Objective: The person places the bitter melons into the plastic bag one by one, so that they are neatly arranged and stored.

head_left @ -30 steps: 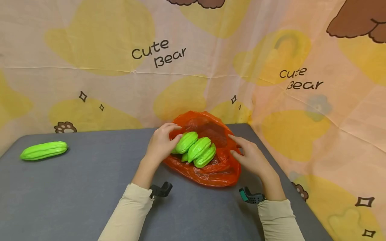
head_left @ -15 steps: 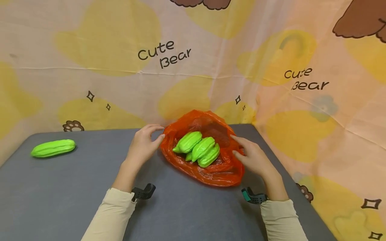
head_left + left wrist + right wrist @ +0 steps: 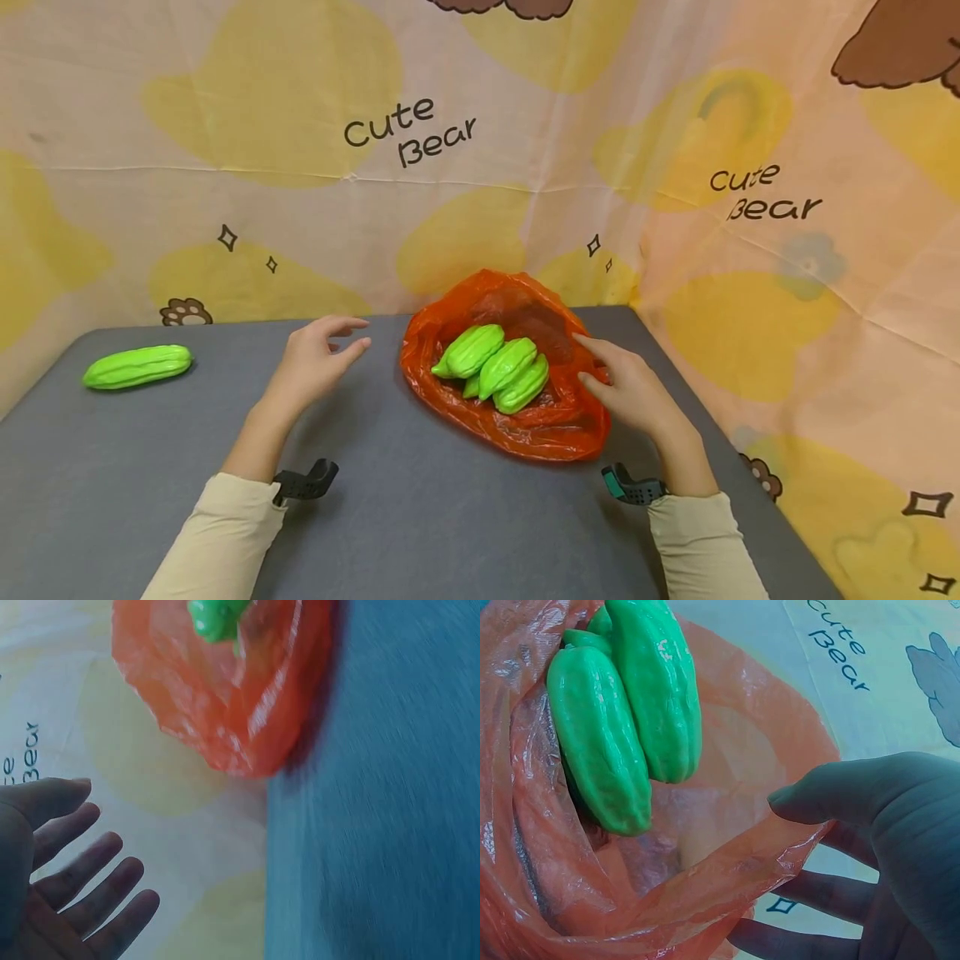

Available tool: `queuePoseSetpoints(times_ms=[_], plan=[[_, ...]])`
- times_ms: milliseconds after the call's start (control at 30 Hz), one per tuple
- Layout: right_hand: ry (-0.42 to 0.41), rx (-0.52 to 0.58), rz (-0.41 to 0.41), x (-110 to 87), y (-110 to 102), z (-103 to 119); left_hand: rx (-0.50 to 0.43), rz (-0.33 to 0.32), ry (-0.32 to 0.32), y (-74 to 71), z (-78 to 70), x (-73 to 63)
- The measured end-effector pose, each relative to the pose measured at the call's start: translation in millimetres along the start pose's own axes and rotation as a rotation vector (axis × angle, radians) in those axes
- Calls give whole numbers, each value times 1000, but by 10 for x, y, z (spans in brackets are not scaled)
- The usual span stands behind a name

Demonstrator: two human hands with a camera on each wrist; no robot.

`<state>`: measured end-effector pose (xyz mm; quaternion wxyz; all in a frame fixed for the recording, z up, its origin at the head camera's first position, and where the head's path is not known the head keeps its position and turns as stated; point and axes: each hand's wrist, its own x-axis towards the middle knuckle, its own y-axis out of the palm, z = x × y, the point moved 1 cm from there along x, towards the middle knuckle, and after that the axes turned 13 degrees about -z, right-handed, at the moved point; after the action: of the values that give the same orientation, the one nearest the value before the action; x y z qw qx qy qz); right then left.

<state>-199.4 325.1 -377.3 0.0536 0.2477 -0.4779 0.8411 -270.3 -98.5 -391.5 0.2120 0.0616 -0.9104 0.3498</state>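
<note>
A red plastic bag (image 3: pixel 551 433) lies with its mouth spread wide on the grey table. Inside it are several bright green ridged gourds (image 3: pixel 507 367), glossy and piled together. My right hand (image 3: pixel 630 387) holds the bag's right rim, thumb on the inner side and fingers behind the film; in the right wrist view the thumb (image 3: pixel 817 796) overlaps the film. To the left of the bag, my left hand (image 3: pixel 315 358) hovers with relaxed fingers, apart from the bag and holding nothing. Another green gourd (image 3: pixel 138 367) lies alone at the table's far left.
Behind and to the right of the table (image 3: pixel 435 525) hang printed cloth walls (image 3: pixel 300 208) with bear lettering. The bag stands near the back right corner, close to the cloth. Dark bands (image 3: pixel 307 482) sit on both wrists.
My left hand has moved from over the gourds in the bag out to the left, away from the bag. The right hand has stayed at the bag's rim. The view has shifted slightly.
</note>
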Motion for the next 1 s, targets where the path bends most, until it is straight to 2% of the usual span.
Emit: queuePoseSetpoints(times_ms=[300,700,900,1000], plan=[[7,-8,10,5,-1,7,55,80,-55,-303,258,-50],[9,-5,21,7,19,9,59,167,-43,-768,476,-153],[15,-15,14,5,0,14,105,175,-33,-1017,682,-160],[19,-12,17,0,5,8,120,175,-8,-1115,773,-146]])
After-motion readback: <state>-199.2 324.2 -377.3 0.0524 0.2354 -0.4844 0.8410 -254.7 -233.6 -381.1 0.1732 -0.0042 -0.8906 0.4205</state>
